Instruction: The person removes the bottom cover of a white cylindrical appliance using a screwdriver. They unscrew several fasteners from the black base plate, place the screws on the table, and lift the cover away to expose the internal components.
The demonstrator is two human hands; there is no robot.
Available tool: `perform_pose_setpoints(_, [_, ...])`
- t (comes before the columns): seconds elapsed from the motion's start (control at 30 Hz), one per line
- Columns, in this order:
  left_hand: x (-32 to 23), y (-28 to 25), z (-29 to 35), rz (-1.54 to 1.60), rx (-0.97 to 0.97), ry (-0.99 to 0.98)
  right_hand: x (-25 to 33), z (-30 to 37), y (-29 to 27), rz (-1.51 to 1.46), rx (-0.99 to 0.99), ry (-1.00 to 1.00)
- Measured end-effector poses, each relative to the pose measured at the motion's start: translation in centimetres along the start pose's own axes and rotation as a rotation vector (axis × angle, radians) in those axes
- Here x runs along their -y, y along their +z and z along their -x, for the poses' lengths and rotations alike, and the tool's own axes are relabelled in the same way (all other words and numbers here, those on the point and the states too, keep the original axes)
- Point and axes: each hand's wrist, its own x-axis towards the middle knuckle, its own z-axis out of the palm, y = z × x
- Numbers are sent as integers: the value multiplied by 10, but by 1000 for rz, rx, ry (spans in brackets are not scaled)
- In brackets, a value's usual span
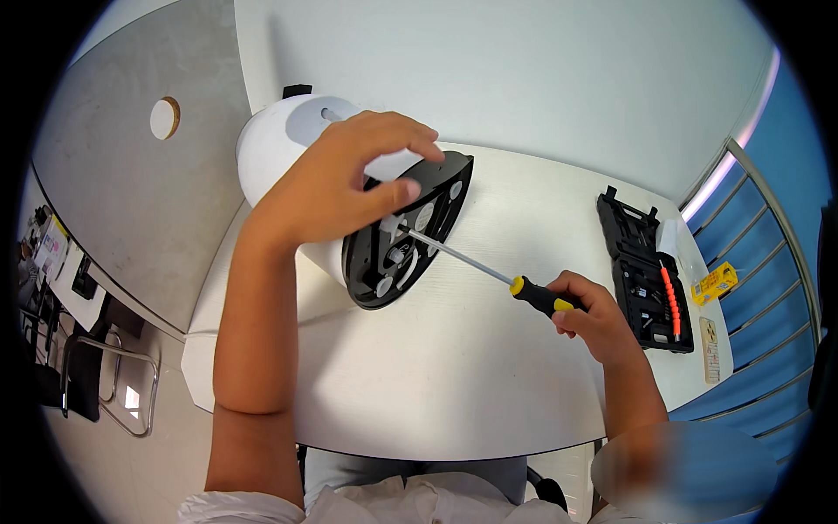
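Note:
A large white rounded appliance (pixel 262 157) lies on its side at the left of the table, its black oval base (pixel 360 262) facing right. Pale round pads and recesses show on the base. My right hand (pixel 595 316) grips the black and yellow handle of a long screwdriver (pixel 471 260). The shaft runs left and its tip meets the middle of the base, close to a pale fitting. Over the top of the appliance reaches my left hand (pixel 336 179), thumb and fingers apart, holding nothing. Its thumb is by the base; whether it touches is unclear.
On the right side of the white table (pixel 489 375) lies an open black tool case (pixel 627 231) with an orange flexible shaft (pixel 671 306). Beside it are a yellow box (pixel 716 284) and a pale remote control (pixel 710 349). A metal railing (pixel 790 236) borders the right.

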Motion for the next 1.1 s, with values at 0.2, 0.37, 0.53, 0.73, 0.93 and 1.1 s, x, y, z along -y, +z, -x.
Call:
perform_pose_setpoints(0.2, [-9, -6, 4, -128, 156, 6, -6, -3, -2, -29, 39, 19])
perform_pose_setpoints(0.37, [-3, -4, 0, -58, 164, 38, -4, -4, -2, -79, 71, 66])
perform_pose_setpoints(0.53, [5, 1, -3, -35, 95, 82, -4, -6, -11, -112, 75, 120])
perform_pose_setpoints(0.73, [2, 5, -5, 18, -3, -43, -6, -6, -50, 92, -12, 105])
perform_pose_setpoints(0.93, [-8, 12, -8, -19, -101, -128, -20, -5, -80, 426, -131, 110])
perform_pose_setpoints(1.1, [-2, 16, -8, 22, -188, -73, -34, -12, -99, 251, -197, 217])
